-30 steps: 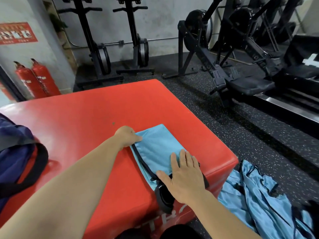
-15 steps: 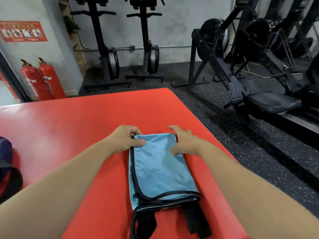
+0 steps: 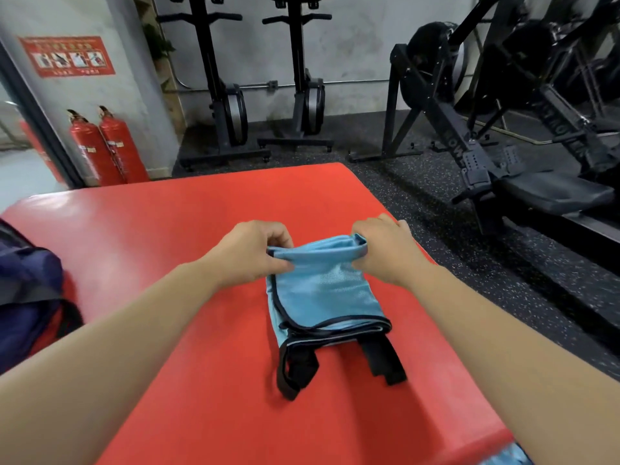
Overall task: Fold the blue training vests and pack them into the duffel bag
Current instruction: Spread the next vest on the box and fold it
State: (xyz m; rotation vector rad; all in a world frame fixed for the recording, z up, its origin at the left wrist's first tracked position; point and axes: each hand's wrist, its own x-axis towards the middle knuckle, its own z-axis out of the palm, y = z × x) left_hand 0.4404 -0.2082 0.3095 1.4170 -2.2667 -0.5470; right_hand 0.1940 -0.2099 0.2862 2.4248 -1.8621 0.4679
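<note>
Two hands at the far end of one folded blue vest [image 3: 322, 293], centre of the frame, on the red padded box [image 3: 167, 236]. Left hand [image 3: 255, 253]: thumb and curled fingers pinching the far-left corner. Right hand [image 3: 385, 253]: fingers curled round the far-right corner, likewise gripping cloth. Far edge lifted off the red surface and curling over toward the lower part of the frame. Near end flat, with black straps [image 3: 382, 360] trailing out below it.

Long axis of the vest running up and down the frame, from the hands toward the bottom edge. By judgement, then, next fold to be drawn straight down the frame, far edge laid onto near edge, halving the length. Both hands equally near, one per corner, neither favoured. Calls for an even pull on both corners; otherwise a risk of skewed layers and slippery cloth sliding open.

Duffel bag [image 3: 27, 297], dark blue, at the left edge of the frame, well apart from the vest and nearer the left hand. Only partly in view: contents hidden, mouth open or closed impossible to tell. Nothing of this vest in it yet. Sliver of more light-blue cloth [image 3: 506, 459] at the lower right corner of the frame, beyond the box edge, probably another vest awaiting folding.
</note>
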